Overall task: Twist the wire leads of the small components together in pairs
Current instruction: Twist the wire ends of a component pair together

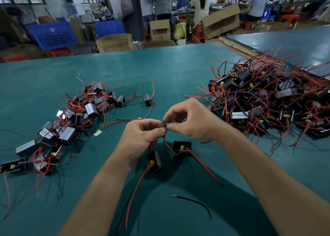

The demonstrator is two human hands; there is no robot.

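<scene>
- At the near middle of the table (pixel 160 69), the fingers (pixel 159 127) of the left hand (pixel 141 137) meet those of the right hand (pixel 189 121) tip to tip. Each thumb and forefinger pinches the ends of the wire leads (pixel 168 148), and the joint itself is hidden between the fingertips.
- Just below the pinch the leads run down to two blocks. The left component (pixel 155 161) is under the left hand and the right component (pixel 182 145) is just beside it. I cannot tell whether they rest on the table.
- Each is a small black block with a yellow part on its face. A long red lead trails from each towards the near edge.
- Any marks on the blocks are too small to read.
- Nearer still lies a loose black wire (pixel 194 202), curved.
- To the left is a yellow scrap (pixel 97 132), and beyond it a spread heap of components (pixel 62 127), black and silvery, with red leads.
- To the far right is a larger tangled pile (pixel 267 100) of the same parts.
</scene>
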